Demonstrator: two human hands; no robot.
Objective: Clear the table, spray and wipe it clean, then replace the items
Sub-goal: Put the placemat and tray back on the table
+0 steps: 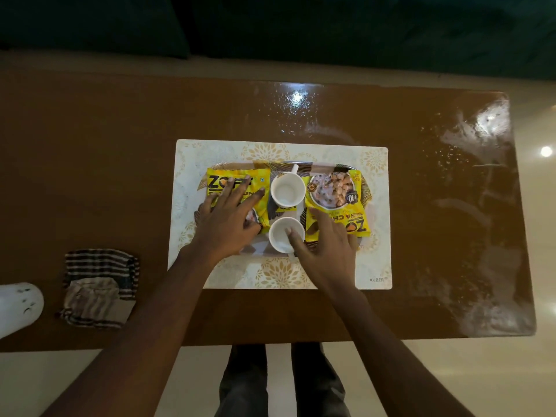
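1. Grips first: left hand (pixel 224 224) wide, fingers straight and spread, flat on the left packet (pixel 218 182). Right hand (pixel 323 251) wide too, fingers spread over the near cup (pixel 279 236) and the right packet (pixel 331 191), holding nothing.
2. Whereabouts: both packets and both cups on the tray (pixel 366 189), tray on the mat (pixel 270 275), mat mid-surface (pixel 90 145). Far cup (pixel 287 189) between the packets, handle pointing away.
3. Near cup most at risk: one right fingertip at or just inside its rim. Any sideways drag likely to tip it or knock it into the far cup close behind.
4. Packets next: glossy, puffed, reaching close to the tray's rim. Flat pressing more likely to slide them onto the mat than to lift them.
5. Tray, if lifted whole: loose cups unsteadied, prone to slide or topple off. Better to take a firm hold at both ends and keep it level.
6. Mat on a slick surface: wet streaks (pixel 469 139) shining at the right end. Possible skid under a push, and damp underneath if shifted that way.
7. Stage hard to judge: streaks hinting at a wipe done, with the items probably being set back. Cloth (pixel 99 287) and white bottle (pixel 18 305), partly out of view, near the left end. Danger of brushing them off the edge with the left forearm.
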